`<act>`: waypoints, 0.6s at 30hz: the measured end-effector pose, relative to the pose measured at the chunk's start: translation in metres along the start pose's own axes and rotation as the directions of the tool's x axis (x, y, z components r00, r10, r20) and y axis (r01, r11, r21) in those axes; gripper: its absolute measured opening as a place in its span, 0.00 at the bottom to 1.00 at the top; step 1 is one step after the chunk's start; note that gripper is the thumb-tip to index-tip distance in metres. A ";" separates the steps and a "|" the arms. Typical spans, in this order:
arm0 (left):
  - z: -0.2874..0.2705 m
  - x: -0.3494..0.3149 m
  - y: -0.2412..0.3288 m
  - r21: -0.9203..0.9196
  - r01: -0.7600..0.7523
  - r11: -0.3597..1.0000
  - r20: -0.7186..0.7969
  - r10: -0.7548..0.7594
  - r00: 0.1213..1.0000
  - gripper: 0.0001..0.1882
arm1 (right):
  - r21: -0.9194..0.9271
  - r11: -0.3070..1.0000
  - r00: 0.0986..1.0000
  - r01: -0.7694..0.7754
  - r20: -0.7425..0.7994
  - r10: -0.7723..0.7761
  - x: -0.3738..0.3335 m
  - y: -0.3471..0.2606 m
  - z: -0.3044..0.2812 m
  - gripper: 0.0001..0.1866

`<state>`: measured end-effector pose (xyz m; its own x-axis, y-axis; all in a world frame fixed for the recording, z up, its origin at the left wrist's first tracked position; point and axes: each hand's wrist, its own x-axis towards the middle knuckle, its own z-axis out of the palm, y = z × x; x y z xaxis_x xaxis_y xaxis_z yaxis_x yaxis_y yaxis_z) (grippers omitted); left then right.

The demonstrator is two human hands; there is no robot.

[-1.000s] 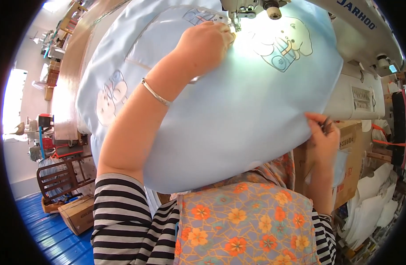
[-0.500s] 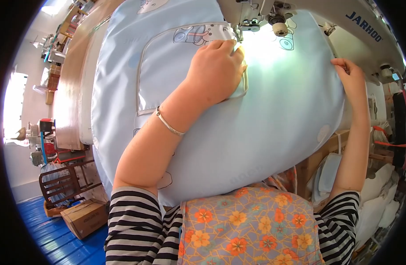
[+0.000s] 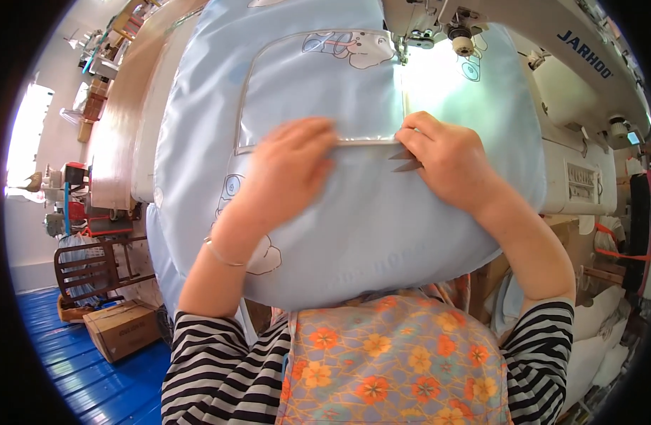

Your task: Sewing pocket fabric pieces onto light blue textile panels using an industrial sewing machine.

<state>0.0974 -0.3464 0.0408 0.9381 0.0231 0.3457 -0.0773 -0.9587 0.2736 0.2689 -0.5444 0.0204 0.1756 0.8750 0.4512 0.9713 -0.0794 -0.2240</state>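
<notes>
Light blue printed fabric [image 3: 382, 219] spreads over the sewing table, with a clear plastic pocket panel [image 3: 318, 92] edged in pale trim lying on it. My right hand [image 3: 446, 159] is closed around small thread snips [image 3: 408, 162], whose two blades stick out toward the left. Its thumb and forefinger are also at the panel's near right corner. Smeared by motion, my left hand [image 3: 290, 159] is over the panel's near edge, and its fingers cannot be made out clearly. The sewing machine's needle and presser foot [image 3: 402, 57] stand at the panel's right edge.
The sewing machine [image 3: 573, 42] arches over the far right, its lamp lighting the fabric. A wooden tabletop [image 3: 120, 142] extends at the left. On the blue floor [image 3: 63, 354] are a cardboard box [image 3: 123, 329] and a brown chair [image 3: 84, 269]. White fabric pieces [image 3: 587, 361] are heaped at the lower right.
My right hand has come from the fabric's right edge to the panel corner, with snips now visible. My left hand has moved from near the needle toward me and left.
</notes>
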 end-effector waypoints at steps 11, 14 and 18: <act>-0.024 -0.053 -0.054 0.228 0.254 0.940 -0.180 -0.216 0.960 0.16 | -0.017 1.000 1.000 -0.020 -0.017 0.019 -0.003 -0.006 0.007 0.16; -0.025 -0.053 -0.056 0.239 0.261 0.935 -0.192 -0.218 0.957 0.16 | 0.020 0.997 0.997 -0.072 -0.014 0.072 -0.002 -0.013 0.006 0.16; -0.027 -0.046 -0.059 0.231 0.265 0.936 -0.186 -0.225 0.956 0.17 | 0.045 0.993 0.994 -0.111 -0.009 0.112 0.003 -0.013 0.006 0.16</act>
<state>0.0495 -0.2832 0.0331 0.8516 0.2903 0.4365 0.2542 -0.9569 0.1405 0.2557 -0.5379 0.0192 0.2845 0.8562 0.4313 0.9375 -0.1545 -0.3117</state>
